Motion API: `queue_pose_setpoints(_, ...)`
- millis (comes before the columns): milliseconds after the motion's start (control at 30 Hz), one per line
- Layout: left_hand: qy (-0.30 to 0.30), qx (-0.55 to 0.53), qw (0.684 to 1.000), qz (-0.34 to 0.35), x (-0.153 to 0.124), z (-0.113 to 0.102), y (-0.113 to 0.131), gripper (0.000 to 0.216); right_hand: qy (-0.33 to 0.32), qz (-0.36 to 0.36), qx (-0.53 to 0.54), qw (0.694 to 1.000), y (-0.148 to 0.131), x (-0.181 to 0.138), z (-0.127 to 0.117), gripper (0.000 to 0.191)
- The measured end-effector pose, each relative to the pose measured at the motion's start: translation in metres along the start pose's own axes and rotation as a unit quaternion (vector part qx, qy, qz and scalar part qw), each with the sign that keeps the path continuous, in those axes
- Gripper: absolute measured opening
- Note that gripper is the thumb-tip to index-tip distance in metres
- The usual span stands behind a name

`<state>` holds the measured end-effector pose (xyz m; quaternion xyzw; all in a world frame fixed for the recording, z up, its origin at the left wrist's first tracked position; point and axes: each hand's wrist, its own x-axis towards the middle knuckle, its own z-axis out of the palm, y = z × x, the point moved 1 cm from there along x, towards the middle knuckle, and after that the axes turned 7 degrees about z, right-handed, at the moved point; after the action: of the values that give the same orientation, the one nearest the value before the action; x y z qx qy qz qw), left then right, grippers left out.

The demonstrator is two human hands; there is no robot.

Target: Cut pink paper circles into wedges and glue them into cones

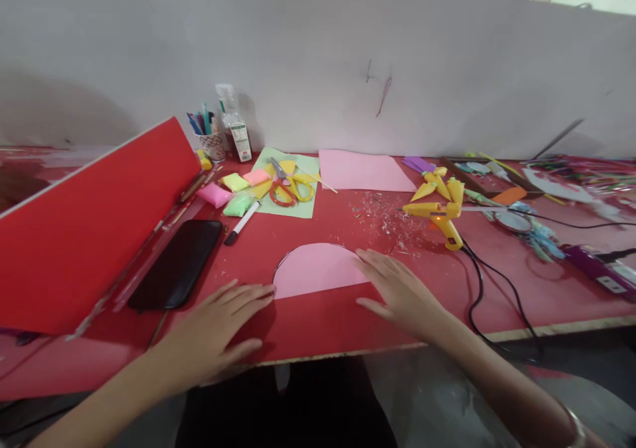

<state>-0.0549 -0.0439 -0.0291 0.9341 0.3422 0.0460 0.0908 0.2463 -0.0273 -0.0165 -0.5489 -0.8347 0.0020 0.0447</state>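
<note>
Here, a pink half-circle point(318, 270) lies on the tabletop point(318, 329).
The left hand point(223, 325) and right hand point(395, 290) touch opposite ends, each grip unclenched, clasping nothing.

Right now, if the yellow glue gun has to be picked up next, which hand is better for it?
Probably the right hand. The yellow glue gun lies nearer to it; the left hand is at the left end of the pink half circle.
</note>
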Motion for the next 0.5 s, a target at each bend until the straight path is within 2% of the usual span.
queue_pose_setpoints(100,0.001,-0.089,0.994,-0.058,0.013,-0.011,-0.001,0.041,-0.013,-0.058,0.011,0.998,-0.005,0.027,0.003,0.045)
queue_pose_setpoints(167,0.036,-0.137,0.985,-0.099,0.021,-0.015,-0.005,0.044,-0.009,-0.061,-0.014,0.998,-0.007,0.041,0.003,0.035)
queue_pose_setpoints(233,0.082,-0.198,0.969,-0.127,0.029,-0.018,-0.010,0.049,-0.011,-0.054,-0.050,0.997,-0.009,0.049,0.000,0.033)
queue_pose_setpoints(367,0.188,-0.303,0.914,-0.194,0.041,-0.028,-0.023,0.054,-0.033,0.002,-0.074,0.997,-0.009,0.052,-0.011,0.041)
queue_pose_setpoints(500,0.223,-0.369,0.870,-0.237,0.054,-0.034,-0.028,0.054,-0.047,0.070,-0.010,0.996,-0.005,0.053,-0.017,0.039)
